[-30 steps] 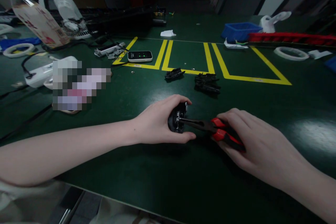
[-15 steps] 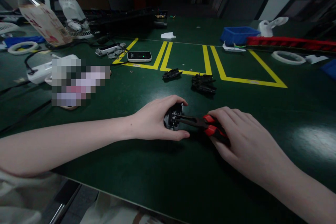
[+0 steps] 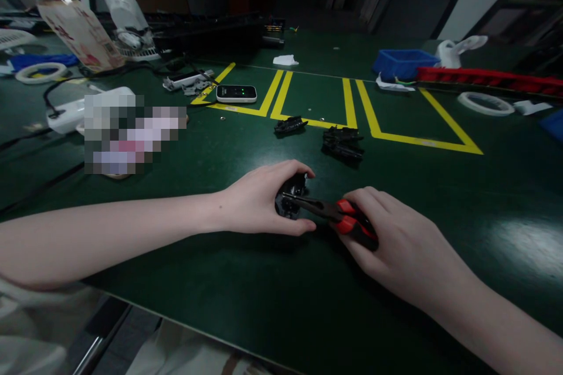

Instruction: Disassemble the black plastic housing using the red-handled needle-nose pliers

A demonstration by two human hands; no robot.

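My left hand [image 3: 268, 198] is closed around a small black plastic part [image 3: 285, 206], thumb below and fingers over its far side. The part has some shiny bits inside; its exact kind I cannot make out. In my right hand [image 3: 396, 240] are long-nose pliers [image 3: 328, 209] with red and black handles. Their narrow jaws point left and reach onto the black part between my left thumb and fingers. Whether the jaw tips pinch anything is too small to tell. Beyond my hands, broken-looking black pieces [image 3: 343, 143] and a single black piece [image 3: 290, 125] lie on the green table.
Yellow tape outlines [image 3: 422, 138] mark the green table [image 3: 211, 304]. A white-edged black device [image 3: 236, 93] with green lights sits behind. Leftward are a blurred-out phone-like object [image 3: 145, 137], a bottle [image 3: 79, 29] and cables. Rightward are a blue bin [image 3: 402, 64] and a tape roll [image 3: 485, 104].
The pliers and my right hand have shifted slightly left, so the jaws lie further over the black part. My left hand stays nearly still. The view has tilted slightly.
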